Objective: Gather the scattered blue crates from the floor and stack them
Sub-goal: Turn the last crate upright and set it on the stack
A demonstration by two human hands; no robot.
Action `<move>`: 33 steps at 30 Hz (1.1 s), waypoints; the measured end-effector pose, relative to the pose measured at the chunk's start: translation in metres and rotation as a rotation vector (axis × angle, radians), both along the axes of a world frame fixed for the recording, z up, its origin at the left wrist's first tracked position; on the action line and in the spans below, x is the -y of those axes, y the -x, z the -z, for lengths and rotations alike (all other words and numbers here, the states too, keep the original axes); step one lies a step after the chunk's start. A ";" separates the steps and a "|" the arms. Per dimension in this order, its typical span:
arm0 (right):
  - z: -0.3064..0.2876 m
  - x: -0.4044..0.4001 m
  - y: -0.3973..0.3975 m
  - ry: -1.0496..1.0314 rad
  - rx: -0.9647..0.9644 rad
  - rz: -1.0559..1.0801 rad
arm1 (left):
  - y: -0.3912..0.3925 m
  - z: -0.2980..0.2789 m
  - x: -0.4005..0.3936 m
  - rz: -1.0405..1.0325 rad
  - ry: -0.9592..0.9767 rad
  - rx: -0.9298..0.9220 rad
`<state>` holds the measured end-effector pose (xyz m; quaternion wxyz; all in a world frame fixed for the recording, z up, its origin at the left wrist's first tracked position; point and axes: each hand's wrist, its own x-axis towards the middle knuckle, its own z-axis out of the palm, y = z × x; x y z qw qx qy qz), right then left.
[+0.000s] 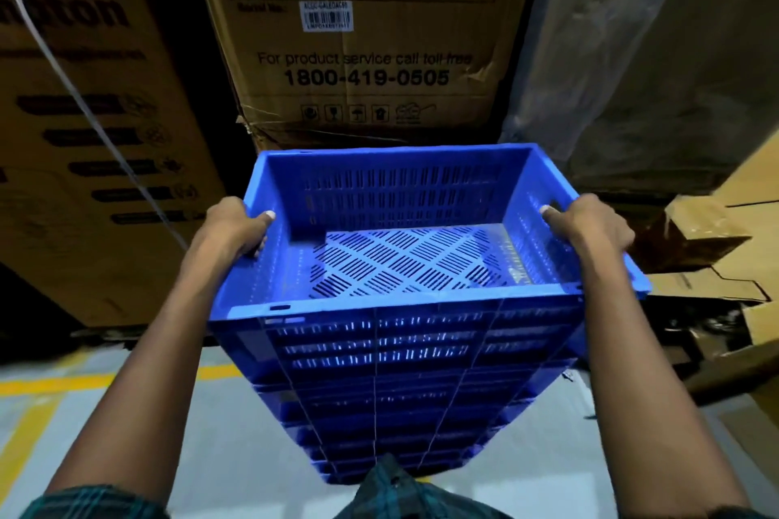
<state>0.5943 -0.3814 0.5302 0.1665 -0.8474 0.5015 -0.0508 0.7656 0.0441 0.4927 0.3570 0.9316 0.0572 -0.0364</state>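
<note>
A blue slotted plastic crate (404, 261) sits at the top of a tall stack of blue crates (392, 405) in the middle of the view. The top crate is empty and its perforated floor shows. My left hand (238, 230) grips the crate's left rim, thumb over the edge. On the opposite side my right hand (588, 225) clasps the right rim by the handle slot. The stack's base is hidden behind my shirt.
Large cardboard boxes (358, 55) stand close behind the stack, and another (84, 139) rises at the left. Flattened, torn cardboard (725, 265) lies at the right. The grey floor (126, 434) carries yellow line markings at the lower left.
</note>
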 end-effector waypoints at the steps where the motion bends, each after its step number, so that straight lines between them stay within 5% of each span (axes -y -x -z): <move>1: -0.001 -0.004 -0.002 -0.004 0.002 0.013 | 0.001 -0.003 -0.001 0.003 -0.039 -0.009; 12: -0.001 -0.011 0.011 0.003 0.028 -0.030 | 0.022 -0.023 0.010 -0.004 -0.396 0.113; 18: 0.002 -0.008 0.017 0.007 0.032 -0.129 | 0.049 -0.014 0.010 -0.032 -0.415 0.169; 25: -0.006 -0.020 0.046 0.010 -0.101 -0.399 | 0.105 -0.022 0.022 0.017 -0.498 0.205; 30: -0.001 -0.071 0.085 -0.080 -0.004 -0.683 | 0.151 -0.024 0.047 0.003 -0.438 0.276; 33: 0.025 -0.114 0.106 0.165 0.101 -0.824 | 0.183 -0.019 0.070 0.097 -0.406 0.434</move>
